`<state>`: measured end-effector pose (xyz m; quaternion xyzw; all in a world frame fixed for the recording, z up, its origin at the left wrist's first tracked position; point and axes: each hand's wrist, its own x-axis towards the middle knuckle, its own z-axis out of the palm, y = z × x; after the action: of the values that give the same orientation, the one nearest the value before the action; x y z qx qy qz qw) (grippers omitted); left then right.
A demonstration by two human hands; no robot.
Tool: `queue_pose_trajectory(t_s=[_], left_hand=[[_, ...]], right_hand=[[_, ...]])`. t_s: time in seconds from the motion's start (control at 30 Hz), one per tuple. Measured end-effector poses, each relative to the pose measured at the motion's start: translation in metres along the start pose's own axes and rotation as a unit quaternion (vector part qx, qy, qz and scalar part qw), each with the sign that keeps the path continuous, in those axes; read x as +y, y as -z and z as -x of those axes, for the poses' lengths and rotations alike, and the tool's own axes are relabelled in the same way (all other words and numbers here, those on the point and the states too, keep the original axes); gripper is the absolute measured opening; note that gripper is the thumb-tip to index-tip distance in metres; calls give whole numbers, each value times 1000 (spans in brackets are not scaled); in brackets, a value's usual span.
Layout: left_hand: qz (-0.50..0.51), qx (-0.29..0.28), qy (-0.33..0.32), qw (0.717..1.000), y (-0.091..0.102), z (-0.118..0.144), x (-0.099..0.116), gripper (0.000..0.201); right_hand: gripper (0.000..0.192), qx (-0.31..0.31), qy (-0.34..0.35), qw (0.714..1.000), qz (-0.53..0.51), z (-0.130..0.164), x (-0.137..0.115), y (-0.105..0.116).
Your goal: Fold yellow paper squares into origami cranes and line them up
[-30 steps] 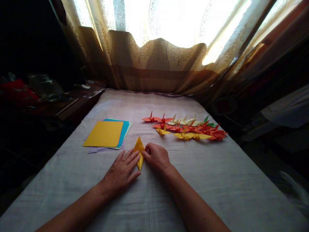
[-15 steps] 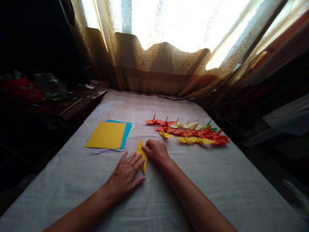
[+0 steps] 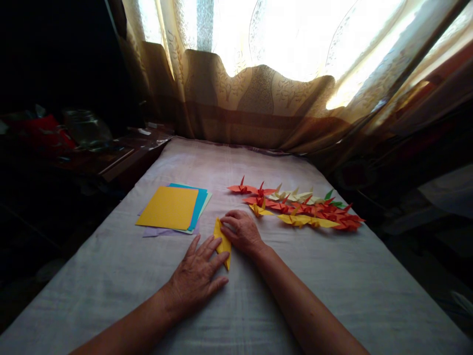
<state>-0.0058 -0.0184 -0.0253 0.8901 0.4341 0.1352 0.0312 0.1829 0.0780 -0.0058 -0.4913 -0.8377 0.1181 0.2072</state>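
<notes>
A yellow paper folded into a narrow diamond (image 3: pixel 224 245) lies on the cloth in front of me, pointed at its far and near ends. My left hand (image 3: pixel 195 271) rests flat with fingers spread, its fingertips pressing on the left side of the paper. On the far right edge, my right hand (image 3: pixel 242 231) has its fingers curled, thumb and fingertips pinching the paper. Parts of the folds are hidden under my fingers.
A stack of square paper sheets (image 3: pixel 168 207), yellow on top with blue, pale green and lilac below, lies left. Several folded paper cranes in red (image 3: pixel 284 206), cream (image 3: pixel 295 195), yellow (image 3: pixel 306 220) and green stand right. A pale cloth (image 3: pixel 332 296) covers the surface; curtains hang behind.
The whole view has shifted slightly, so things sit further right. The folded paper appears a little wider, and my right hand's fingers have shifted along its edge. My left hand stays on it.
</notes>
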Motion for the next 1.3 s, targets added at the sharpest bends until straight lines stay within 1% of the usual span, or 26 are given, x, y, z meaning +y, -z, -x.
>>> queue_pose_trajectory(t_s=[0.13, 0.23, 0.33, 0.4, 0.47, 0.57, 0.63, 0.7, 0.77, 0.83, 0.87, 0.97, 1.03, 1.13, 1.3], left_hand=[[-8, 6, 3, 1000, -1, 1, 0, 51], [1, 3, -1, 1000, -1, 1, -1, 58], [14, -14, -5, 1000, 1, -1, -1, 60], [22, -35, -3, 999, 4, -2, -2, 57], [36, -51, -6, 998, 8, -3, -3, 55], [71, -66, -38, 995, 16, -4, -8, 53], [97, -78, -70, 990, 21, -5, -13, 49], [116, -86, -91, 985, 27, -6, -19, 45], [124, -84, -103, 983, 30, -8, -22, 40], [125, -79, -112, 983, 33, -9, -24, 38], [124, -78, -114, 983, 33, -9, -24, 38], [113, -85, -108, 984, 34, -9, -22, 38], [106, -89, -109, 984, 32, -7, -20, 40], [99, -95, -126, 983, 30, -5, -18, 47], [84, -113, -133, 981, 29, -4, -17, 61]], right_hand=[[23, -9, 9, 1000, 1, -2, 1, 1], [25, -9, 7, 1000, -3, -4, 2, 0], [23, 17, 3, 1000, -10, -7, 4, -4], [16, 41, 3, 999, -18, -8, 6, -8], [14, 67, 3, 997, -33, -6, 8, -11], [18, 109, 9, 992, -62, 5, 11, -10], [20, 135, 23, 988, -71, 20, 12, -6], [24, 156, 40, 985, -55, 37, 11, 0], [29, 111, 85, 990, -8, 54, 9, 6], [36, 37, 132, 990, 31, 65, 8, 10], [39, 2, 141, 989, 44, 67, 7, 12], [47, -91, 133, 985, 66, 65, 6, 17], [50, -139, 127, 980, 69, 60, 6, 21], [54, -181, 130, 973, 64, 54, 8, 26], [55, -200, 137, 968, 65, 50, 14, 28]])
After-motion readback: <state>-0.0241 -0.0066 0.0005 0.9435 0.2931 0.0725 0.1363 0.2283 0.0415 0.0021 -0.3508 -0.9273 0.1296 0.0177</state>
